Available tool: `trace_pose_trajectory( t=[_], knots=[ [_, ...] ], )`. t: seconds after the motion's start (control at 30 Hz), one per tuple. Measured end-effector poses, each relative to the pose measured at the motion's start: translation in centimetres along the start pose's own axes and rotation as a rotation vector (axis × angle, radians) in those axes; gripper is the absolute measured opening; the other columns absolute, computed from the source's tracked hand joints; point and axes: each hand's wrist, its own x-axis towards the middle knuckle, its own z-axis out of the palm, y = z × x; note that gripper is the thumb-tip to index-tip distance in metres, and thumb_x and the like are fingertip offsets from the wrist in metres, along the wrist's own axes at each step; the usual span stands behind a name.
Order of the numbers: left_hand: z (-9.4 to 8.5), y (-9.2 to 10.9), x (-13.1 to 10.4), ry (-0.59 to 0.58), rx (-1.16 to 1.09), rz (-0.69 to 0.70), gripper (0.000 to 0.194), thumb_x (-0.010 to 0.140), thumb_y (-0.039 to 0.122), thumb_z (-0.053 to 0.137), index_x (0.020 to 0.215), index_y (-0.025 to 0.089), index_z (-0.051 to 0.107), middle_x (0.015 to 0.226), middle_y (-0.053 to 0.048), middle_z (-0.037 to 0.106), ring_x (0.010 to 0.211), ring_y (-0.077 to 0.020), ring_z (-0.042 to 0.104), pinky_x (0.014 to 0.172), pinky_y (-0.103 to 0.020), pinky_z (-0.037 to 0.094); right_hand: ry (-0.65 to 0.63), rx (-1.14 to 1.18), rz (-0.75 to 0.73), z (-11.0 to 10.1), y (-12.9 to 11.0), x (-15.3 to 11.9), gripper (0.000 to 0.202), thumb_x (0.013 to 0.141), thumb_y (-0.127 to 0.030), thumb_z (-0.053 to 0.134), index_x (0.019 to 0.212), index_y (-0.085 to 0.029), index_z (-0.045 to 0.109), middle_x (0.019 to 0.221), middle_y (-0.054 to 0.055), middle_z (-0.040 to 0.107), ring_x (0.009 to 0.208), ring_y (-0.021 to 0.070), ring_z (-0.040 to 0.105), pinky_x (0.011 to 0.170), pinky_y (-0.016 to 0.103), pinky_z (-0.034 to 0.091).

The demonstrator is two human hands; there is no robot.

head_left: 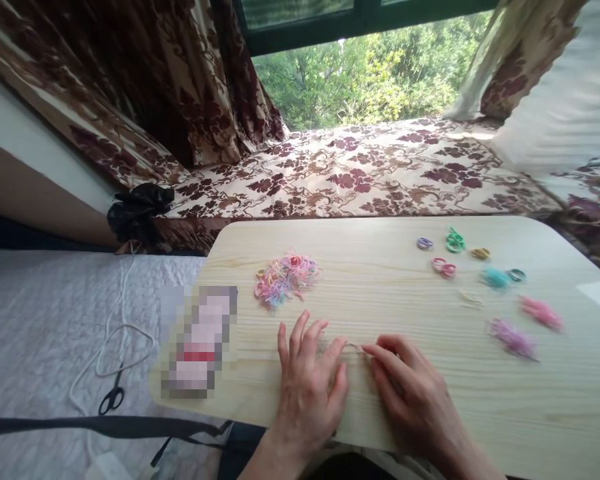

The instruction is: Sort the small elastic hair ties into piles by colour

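Note:
My left hand [310, 380] rests over the wooden table [260, 360] with its fingers spread. To its right, my right hand [407, 387] pinches one end of a thin pale strand [354, 346], which reaches toward the left index fingertip. Beyond my left hand lies a mixed pile of colourful bands and strands [287, 277]. On the right side of the table are separate small groups: purple bands [425, 244], green bands [455, 241], pink-red bands [444, 268], yellow bands [481, 253], a teal bunch [495, 278], pale strands [471, 299], a pink bunch [541, 313] and a lilac bunch [514, 339].
A blurred pink packet [200, 343] lies at the table's left edge. Black scissors [112, 400] and a white cord [100, 353] rest on the quilted bed [40, 320]. A black bag [139, 210] sits by the patterned window ledge [350, 180].

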Motion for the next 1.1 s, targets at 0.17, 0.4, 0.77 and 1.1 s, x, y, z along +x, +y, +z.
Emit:
trace_pose_trajectory(
  t=[0.17,0.4,0.77,1.1],
  knots=[
    [0.3,0.3,0.3,-0.034,-0.002,-0.004,0.031,0.09,0.02,0.058,0.118,0.028,0.067,0.134,-0.01,0.057,0.14,-0.0331,0.037,0.116,-0.068,0.022,-0.037,-0.026,0.025,0.0,-0.2,0.1,0.021,0.097,-0.019,0.046,0.1,-0.02,0.067,0.089,0.005,0.063,0.08,0.0142,0.063,0.069,0.025,0.053],
    [0.3,0.1,0.2,-0.044,0.001,-0.001,0.028,0.092,0.022,0.057,0.117,0.029,0.068,0.134,-0.01,0.057,0.142,-0.0319,0.036,0.117,-0.066,0.02,-0.184,-0.091,0.083,-0.1,-0.6,1.1,0.022,0.098,-0.024,0.044,0.091,-0.021,0.065,0.085,0.003,0.064,0.074,0.0133,0.06,0.067,0.025,0.046],
    [0.3,0.1,0.2,-0.035,-0.014,-0.005,0.027,0.092,0.021,0.057,0.115,0.028,0.068,0.132,-0.01,0.058,0.141,-0.0316,0.037,0.117,-0.065,0.02,-0.209,-0.142,0.05,0.4,-0.7,2.0,0.026,0.1,-0.022,0.044,0.079,-0.021,0.059,0.077,0.002,0.059,0.07,0.0143,0.055,0.068,0.027,0.039],
    [0.2,0.0,0.2,0.037,-0.038,-0.037,0.032,0.091,0.015,0.055,0.121,0.021,0.062,0.13,-0.012,0.058,0.139,-0.0312,0.039,0.117,-0.063,0.023,-0.176,-0.172,0.076,-2.5,1.5,1.0,0.021,0.1,-0.027,0.043,0.091,-0.021,0.062,0.086,0.002,0.065,0.076,0.0141,0.06,0.071,0.027,0.043]
  ],
)
